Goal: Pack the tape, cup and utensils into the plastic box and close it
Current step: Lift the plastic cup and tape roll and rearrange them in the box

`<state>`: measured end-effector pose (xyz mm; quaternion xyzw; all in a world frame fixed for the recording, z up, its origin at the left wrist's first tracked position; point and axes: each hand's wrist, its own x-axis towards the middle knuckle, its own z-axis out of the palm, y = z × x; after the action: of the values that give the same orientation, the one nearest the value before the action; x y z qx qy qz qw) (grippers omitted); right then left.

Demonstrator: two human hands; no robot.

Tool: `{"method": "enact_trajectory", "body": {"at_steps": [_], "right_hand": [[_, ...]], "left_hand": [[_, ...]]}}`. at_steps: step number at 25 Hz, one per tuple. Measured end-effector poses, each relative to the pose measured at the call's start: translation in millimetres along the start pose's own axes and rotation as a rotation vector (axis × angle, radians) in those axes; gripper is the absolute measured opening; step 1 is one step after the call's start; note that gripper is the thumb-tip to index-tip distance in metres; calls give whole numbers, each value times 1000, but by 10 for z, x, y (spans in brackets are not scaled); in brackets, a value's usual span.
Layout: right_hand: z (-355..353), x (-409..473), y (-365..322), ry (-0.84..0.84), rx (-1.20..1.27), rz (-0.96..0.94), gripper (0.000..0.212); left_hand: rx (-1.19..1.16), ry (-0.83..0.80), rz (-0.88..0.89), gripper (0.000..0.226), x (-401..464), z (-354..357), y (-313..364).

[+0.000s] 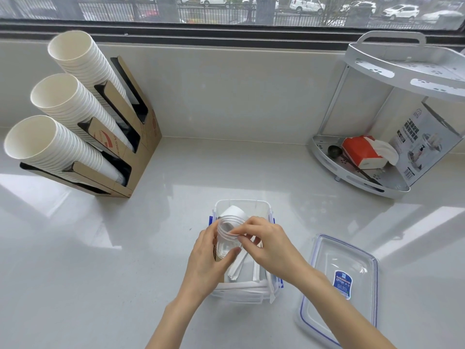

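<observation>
A clear plastic box (259, 206) with blue latches stands on the counter in front of me. I hold a clear plastic cup (226, 241) tilted over the box. My left hand (206, 263) wraps the cup's side and my right hand (270, 244) pinches its rim. Inside the box a white paper cup (232, 211) lies at the far end, and white-wrapped utensils (237, 269) lie along the bottom. A brown thing at the box's left side is mostly hidden by my left hand. The box's clear lid (342, 285), with a blue label, lies flat to the right.
A cardboard holder (130, 157) with three slanted stacks of white paper cups stands at the back left. A white corner rack (392, 117) at the back right holds a red tissue pack (362, 152), a black scoop and a printed box. A window runs along the back.
</observation>
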<state>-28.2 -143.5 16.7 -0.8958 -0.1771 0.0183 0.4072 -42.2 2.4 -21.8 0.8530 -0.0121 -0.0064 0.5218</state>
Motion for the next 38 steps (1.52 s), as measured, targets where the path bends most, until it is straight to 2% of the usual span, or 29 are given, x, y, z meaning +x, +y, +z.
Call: {"method": "enact_trajectory", "body": {"at_steps": [4,10,13,16,19,23,26,32,38], "right_hand": [[1,60,33,-15,79,40,23],[-58,257,154,104,117,230,24],[-10,346,231,63,9,277,24],[128,432,251,-59,-202,337,42],[278,506,247,-68,-305,369,55],[385,552,286,-37,-265,416,49],[356,530,330,-24,-264,402,46],[218,512,388,-95,-274,416,46],[287,535,387,29,-70,512,41]], "left_hand": [[-3,11,-29,60,15,-27,-38],[39,55,-68,57,41,-119,-48],[24,87,-96,57,82,-173,-70],[-2,105,-119,54,131,-219,-69],[-2,104,-134,50,155,-239,-66],[-17,100,-145,48,164,-261,-86],[-9,93,-157,54,177,-266,-84],[-25,86,-141,48,180,-258,-80],[4,87,-153,57,173,-255,-112]]}}
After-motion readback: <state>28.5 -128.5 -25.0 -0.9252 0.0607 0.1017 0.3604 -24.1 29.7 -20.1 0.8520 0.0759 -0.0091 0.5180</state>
